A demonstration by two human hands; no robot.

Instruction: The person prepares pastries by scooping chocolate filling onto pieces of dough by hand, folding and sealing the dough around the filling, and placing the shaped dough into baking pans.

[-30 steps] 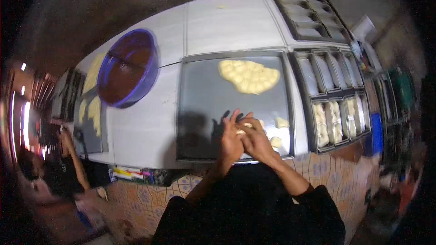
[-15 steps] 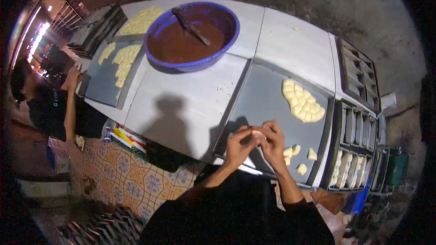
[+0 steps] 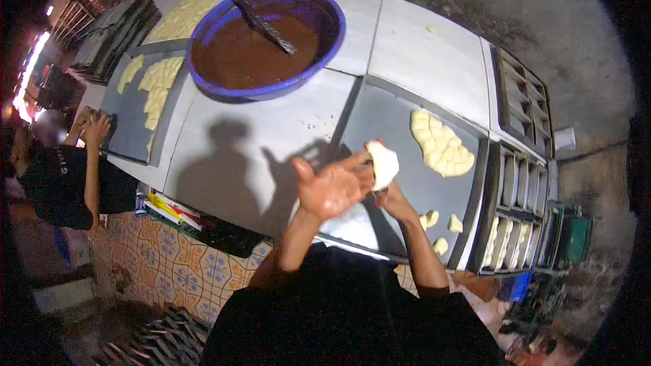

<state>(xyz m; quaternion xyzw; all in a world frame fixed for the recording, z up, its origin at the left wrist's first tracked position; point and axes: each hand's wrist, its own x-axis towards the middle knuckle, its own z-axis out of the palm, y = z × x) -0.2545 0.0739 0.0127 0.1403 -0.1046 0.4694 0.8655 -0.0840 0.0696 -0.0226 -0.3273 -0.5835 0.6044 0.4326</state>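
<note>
Over the near side of a grey metal tray [image 3: 380, 115], my right hand [image 3: 397, 205] holds a flattened, pale piece of dough [image 3: 384, 167] up on edge, with fingers partly hidden behind it. Beside it my left hand [image 3: 333, 188] is palm up, fingers stretched out, their tips at the dough's left edge; whether they touch it I cannot tell. On the tray's far right lies a slab of dough [image 3: 442, 146] scored into many pieces. Several small dough lumps [image 3: 456, 224] sit near its front right corner.
A blue-purple basin [image 3: 271, 93] of brown filling, with a dark long tool [image 3: 264, 25] in it, stands left of the tray. Partitioned baking tins [image 3: 522, 179] line the right; the nearest holds dough strips [image 3: 503, 240]. At the left, a co-worker [image 3: 61, 169] works by another dough tray [image 3: 125, 129].
My hands have come apart from a joined pinch: the left has turned palm up and opened, and the dough now shows as a wider, flattened piece in the right. The view has shifted slightly.
</note>
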